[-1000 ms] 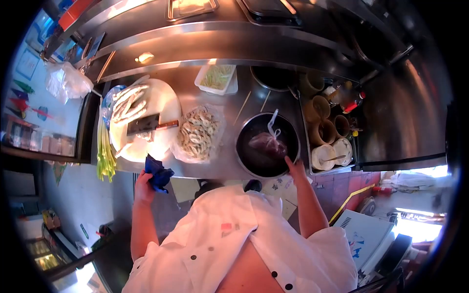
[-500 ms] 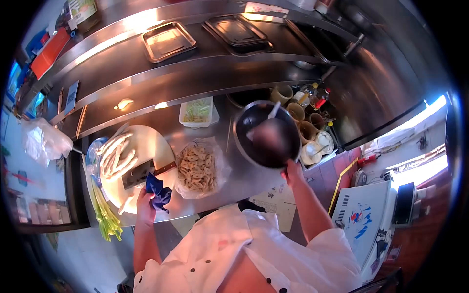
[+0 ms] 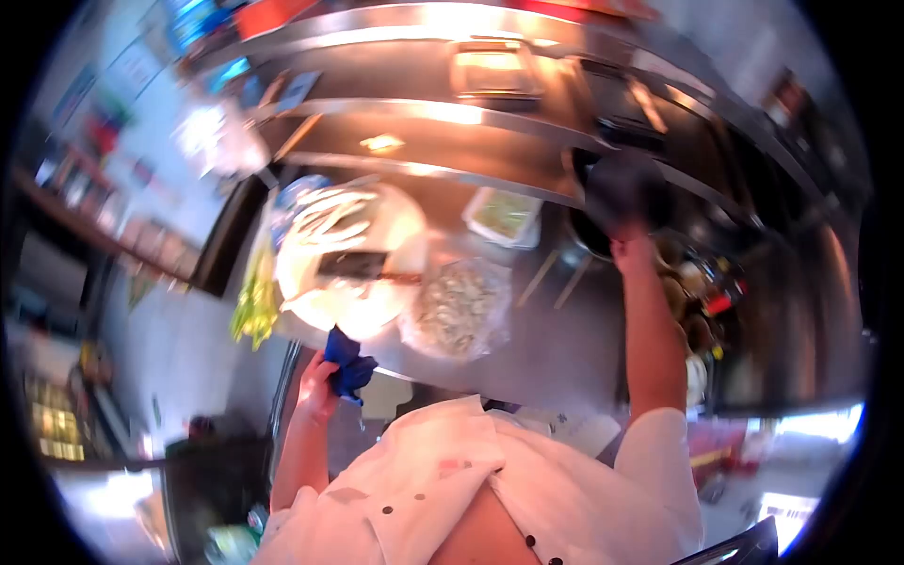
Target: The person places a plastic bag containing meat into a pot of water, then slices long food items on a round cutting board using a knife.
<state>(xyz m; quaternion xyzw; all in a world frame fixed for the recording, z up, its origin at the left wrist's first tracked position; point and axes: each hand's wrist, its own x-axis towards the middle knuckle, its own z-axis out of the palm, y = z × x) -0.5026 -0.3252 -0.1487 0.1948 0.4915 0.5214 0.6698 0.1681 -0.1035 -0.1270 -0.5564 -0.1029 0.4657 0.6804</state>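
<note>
My left hand [image 3: 318, 384] is closed on a dark blue cloth [image 3: 349, 363], which hangs in front of the counter edge. At the back right, my right hand [image 3: 631, 250] grips a dark pan [image 3: 625, 190], smeared by motion, over a dark round vessel [image 3: 586, 231]. What is inside the pan cannot be made out. Between my hands, a clear bag of shrimp [image 3: 457, 309] lies on the counter. To its left, a cleaver [image 3: 351, 266] and long pale strips [image 3: 334, 218] lie on a round cutting board [image 3: 405, 221].
Behind the bag stands a white tub [image 3: 504, 217] of green shreds. Two thin sticks [image 3: 556, 280] lie near my right forearm. Green stalks [image 3: 254, 301] overhang the left counter edge. Metal trays [image 3: 496, 75] sit on the shelf above; bottles [image 3: 723, 299] and containers stand at right.
My right hand has moved the pan away from me, toward the back of the counter. My left hand, still holding the cloth, is now off the cutting board. The view has turned right.
</note>
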